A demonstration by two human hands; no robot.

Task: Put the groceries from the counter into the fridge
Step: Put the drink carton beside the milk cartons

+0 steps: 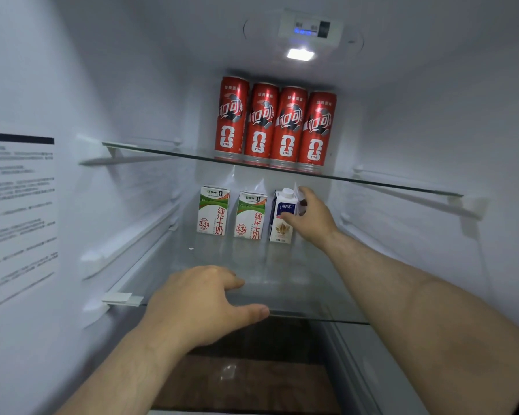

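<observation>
Blue-and-white carton (283, 218) stands at the back of the lower shelf (282, 283), just right of two milk cartons (213, 211); my right hand (310, 218) grips its side. Left hand (206, 301) rests spread on the shelf's front edge. Placing's nearly done, I'd say: next, let go, withdraw gently.

We see four red cans (274, 127) with white lettering, two green-and-white milk cartons (231, 214), one blue-and-white carton (282, 218).

blue-white carton (279, 232) | upright | lower fridge shelf (282, 283) | right of milk cartons (250, 215)
</observation>
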